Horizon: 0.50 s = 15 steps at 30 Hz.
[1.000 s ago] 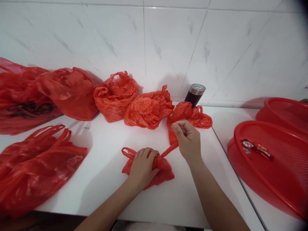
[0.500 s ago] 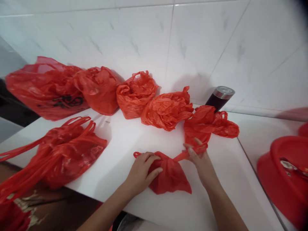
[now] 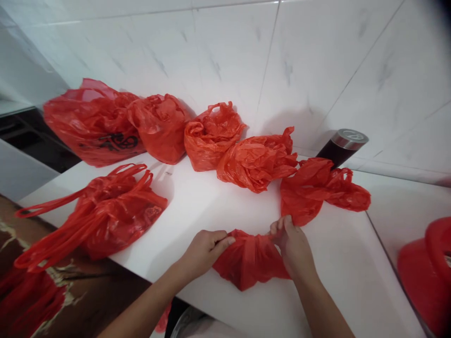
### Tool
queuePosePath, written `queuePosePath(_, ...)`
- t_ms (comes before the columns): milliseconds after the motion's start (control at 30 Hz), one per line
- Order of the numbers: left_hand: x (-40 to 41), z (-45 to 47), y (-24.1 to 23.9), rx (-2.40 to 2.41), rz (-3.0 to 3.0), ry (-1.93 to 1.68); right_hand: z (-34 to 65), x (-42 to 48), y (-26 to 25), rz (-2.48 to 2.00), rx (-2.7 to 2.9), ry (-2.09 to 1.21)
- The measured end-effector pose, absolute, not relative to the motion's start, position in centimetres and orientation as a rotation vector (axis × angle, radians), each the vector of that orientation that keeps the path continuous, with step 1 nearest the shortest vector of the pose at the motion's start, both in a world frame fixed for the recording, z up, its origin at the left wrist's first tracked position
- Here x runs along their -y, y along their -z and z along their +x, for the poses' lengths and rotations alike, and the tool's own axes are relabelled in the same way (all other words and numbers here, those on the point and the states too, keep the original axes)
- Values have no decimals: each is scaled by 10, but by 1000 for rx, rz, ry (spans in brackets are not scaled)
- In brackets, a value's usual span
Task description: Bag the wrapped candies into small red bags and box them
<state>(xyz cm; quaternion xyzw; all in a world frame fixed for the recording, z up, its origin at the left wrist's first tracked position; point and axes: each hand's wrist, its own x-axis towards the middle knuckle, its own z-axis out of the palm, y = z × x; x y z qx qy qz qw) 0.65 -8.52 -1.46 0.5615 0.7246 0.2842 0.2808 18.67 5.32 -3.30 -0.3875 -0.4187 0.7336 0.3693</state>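
Observation:
A small red plastic bag (image 3: 248, 263) lies on the white tabletop in front of me, its top edge stretched between my hands. My left hand (image 3: 202, 251) pinches the upper left corner between thumb and fingers. At the upper right, my right hand (image 3: 294, 244) has its fingers closed on the bag's edge. What the bag contains is hidden. Just beyond my right hand sits a knotted red bag (image 3: 303, 195). To the left a fuller red bag (image 3: 116, 218) rests with its long handles trailing over the table's edge.
Several bunched red bags, such as a rounded one (image 3: 257, 162), line the tiled wall. A big bag with black lettering (image 3: 95, 124) stands far left. A dark flask with a silver lid (image 3: 343, 146) leans behind. A red plastic tub (image 3: 428, 277) is at right.
My right hand has drawn back toward the bag and let the raised handle strip down. My left hand now pinches the corner instead of resting over it. The view has shifted.

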Motion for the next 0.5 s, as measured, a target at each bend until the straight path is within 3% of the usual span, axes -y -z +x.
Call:
queuePosePath(267, 72, 6, -9, -2219, 1631, -800, 207, -60, 37, -1154, 1606, -1557)
queuePosePath(400, 60, 37, -3, -2006, 1820, -716, 217, -73, 28, -1237, 1345, -1264)
queuePosePath(500, 56, 46, 1, -1925, 1751, -682, 234, -73, 14, -1040, 1167, -1267)
